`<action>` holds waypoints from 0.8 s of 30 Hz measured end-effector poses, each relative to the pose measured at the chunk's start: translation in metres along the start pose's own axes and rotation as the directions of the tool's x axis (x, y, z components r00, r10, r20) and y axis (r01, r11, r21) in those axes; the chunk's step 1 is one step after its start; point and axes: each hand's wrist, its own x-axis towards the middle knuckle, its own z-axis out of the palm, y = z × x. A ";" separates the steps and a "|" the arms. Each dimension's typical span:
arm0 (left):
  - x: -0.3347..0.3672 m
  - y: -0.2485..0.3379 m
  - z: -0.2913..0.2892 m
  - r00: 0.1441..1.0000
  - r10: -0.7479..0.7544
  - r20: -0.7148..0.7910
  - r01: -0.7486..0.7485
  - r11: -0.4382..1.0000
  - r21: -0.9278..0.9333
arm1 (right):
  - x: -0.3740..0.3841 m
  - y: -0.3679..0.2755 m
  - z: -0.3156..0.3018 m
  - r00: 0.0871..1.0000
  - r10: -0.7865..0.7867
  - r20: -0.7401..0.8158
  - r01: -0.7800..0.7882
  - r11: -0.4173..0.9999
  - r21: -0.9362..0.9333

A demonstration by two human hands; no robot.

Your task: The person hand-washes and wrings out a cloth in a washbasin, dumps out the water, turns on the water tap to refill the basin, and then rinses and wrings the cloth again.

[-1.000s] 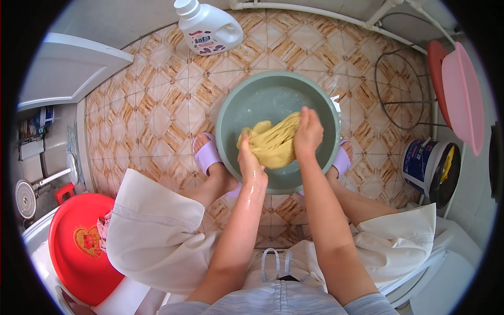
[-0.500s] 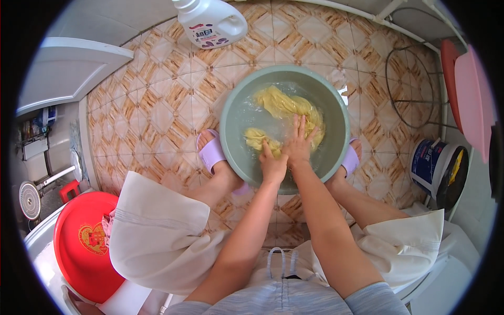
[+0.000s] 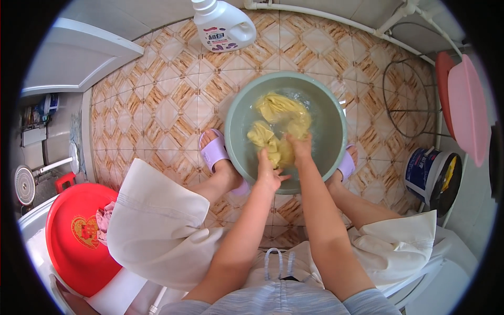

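Note:
A wet yellow cloth (image 3: 283,110) lies curled in water inside a grey-green round basin (image 3: 233,142) on the floor between my feet. My left hand (image 3: 269,172) grips the near left end of the cloth, its other fingers spread to the side. Farther right, my right hand (image 3: 300,147) is closed round another part of it, fingertips partly hidden by cloth and water. Whether it is a garment or a towel cannot be made out.
A white detergent bottle (image 3: 223,29) stands beyond the basin. At left is a red basin (image 3: 73,262) with pink cloth; at right, a bucket (image 3: 420,170), a wire rack (image 3: 415,110) and a pink basin (image 3: 470,110). My lilac slippers (image 3: 214,152) flank the basin.
My hands have moved apart, the left drawing slightly nearer to me. Fingers that lay spread on the cloth now grip it, and the cloth has bunched and shifted.

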 end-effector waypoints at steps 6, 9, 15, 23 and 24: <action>0.024 0.038 -0.037 0.865 0.276 0.418 -0.187 0.952 -0.241 | -0.107 -0.102 -0.012 0.915 -0.105 0.389 0.198 0.958 -0.208; -0.025 0.058 -0.032 0.689 0.108 0.716 -0.036 0.993 -0.114 | -0.149 -0.131 -0.021 0.833 -0.320 0.452 0.490 0.806 -0.331; -0.010 0.041 -0.030 0.834 0.214 0.508 -0.114 0.968 -0.222 | -0.147 -0.119 0.000 0.663 -0.477 0.577 0.683 0.700 -0.206; 0.005 0.024 -0.013 0.910 0.365 0.199 -0.352 0.931 -0.099 | -0.064 -0.091 0.013 0.686 -0.674 0.273 0.727 0.627 -0.278; 0.006 0.023 -0.010 0.906 0.377 0.192 -0.366 0.926 -0.088 | -0.050 -0.087 0.013 0.709 -0.651 0.271 0.704 0.631 -0.327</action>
